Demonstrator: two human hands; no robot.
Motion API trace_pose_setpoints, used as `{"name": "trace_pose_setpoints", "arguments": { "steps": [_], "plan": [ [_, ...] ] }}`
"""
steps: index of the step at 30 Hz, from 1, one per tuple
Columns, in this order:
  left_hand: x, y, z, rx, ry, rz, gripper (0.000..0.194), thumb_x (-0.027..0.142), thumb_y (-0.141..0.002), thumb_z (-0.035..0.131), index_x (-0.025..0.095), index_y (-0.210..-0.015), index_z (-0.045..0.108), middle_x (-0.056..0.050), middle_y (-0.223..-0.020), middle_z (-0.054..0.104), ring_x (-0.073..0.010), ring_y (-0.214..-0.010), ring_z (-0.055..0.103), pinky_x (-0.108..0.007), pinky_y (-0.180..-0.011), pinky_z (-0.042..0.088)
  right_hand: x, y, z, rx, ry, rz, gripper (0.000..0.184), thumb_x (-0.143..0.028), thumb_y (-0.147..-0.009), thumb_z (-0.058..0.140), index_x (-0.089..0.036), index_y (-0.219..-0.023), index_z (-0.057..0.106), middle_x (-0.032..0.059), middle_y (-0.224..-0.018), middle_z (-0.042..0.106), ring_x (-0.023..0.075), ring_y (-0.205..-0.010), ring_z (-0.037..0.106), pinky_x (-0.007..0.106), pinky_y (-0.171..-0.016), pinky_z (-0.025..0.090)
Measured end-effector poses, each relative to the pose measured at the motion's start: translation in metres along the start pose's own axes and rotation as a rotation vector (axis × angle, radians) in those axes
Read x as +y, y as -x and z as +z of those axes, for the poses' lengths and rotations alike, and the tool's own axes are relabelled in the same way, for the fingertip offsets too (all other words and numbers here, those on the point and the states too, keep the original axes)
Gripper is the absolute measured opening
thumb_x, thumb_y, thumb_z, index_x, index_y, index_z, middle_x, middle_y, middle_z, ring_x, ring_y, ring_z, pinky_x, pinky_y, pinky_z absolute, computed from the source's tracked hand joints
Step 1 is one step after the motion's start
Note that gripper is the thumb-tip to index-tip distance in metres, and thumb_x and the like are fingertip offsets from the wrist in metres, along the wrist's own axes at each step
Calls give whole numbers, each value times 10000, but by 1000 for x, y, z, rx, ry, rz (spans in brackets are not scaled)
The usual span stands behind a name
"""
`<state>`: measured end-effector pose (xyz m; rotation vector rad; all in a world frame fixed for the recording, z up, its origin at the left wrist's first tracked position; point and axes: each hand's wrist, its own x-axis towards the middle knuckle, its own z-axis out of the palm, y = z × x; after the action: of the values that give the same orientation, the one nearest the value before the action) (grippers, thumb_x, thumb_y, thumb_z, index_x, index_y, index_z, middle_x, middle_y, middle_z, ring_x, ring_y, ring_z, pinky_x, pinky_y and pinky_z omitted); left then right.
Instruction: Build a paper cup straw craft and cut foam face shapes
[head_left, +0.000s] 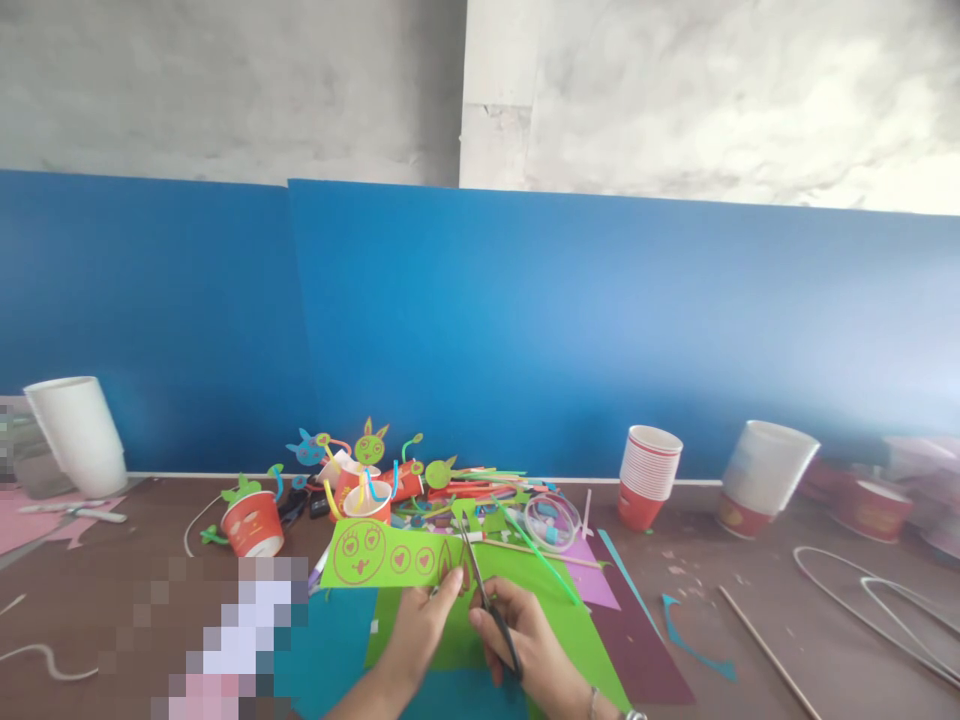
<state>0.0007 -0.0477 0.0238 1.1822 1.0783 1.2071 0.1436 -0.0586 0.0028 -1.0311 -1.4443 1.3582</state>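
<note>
Pinched in my left hand (421, 622) is a strip of green paper (381, 588) with red drawings: a smiling round face, small circles with hearts, and long ear shapes at its right end. My right hand (523, 630) grips a pair of scissors (480, 575) by its black handles. The blades point up and away, at the right end of the strip beside the drawn ears; whether they are touching the paper is hard to tell. Beneath both hands lie a larger green sheet (559, 590) and a blue sheet (330, 640).
Decorated paper cups (371, 500) with bent straws and cut-out animal faces stand behind my left hand. Pipe cleaners, pens and a roll of clear tape (551, 522) are heaped beyond. Stacked cups (649, 478) stand right. A wooden stick (769, 650) and paper scraps lie on the brown table.
</note>
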Motion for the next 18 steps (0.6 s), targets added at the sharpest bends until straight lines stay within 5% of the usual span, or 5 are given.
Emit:
{"name": "trace_pose_setpoints", "arguments": {
  "steps": [7,18],
  "plan": [
    [-2,-1,-1,-63,-37,-48,494,622,-670,605,136,-672,692,-80,-642,690,-285,-716,645,-384,-742,496,1,-2,-3,-17,-6,-1,463,-576,-667,698,-169,-767,500,-89,-445,462,48,-334,388,148,-318,293],
    [7,1,-3,-93,-37,6,403,550,-680,643,156,-730,712,-78,-723,718,-308,-871,631,-386,-834,465,-2,-5,-8,-30,-4,27,460,-547,-630,741,-172,-751,505,-98,-411,444,51,-316,384,151,-299,250]
  ]
}}
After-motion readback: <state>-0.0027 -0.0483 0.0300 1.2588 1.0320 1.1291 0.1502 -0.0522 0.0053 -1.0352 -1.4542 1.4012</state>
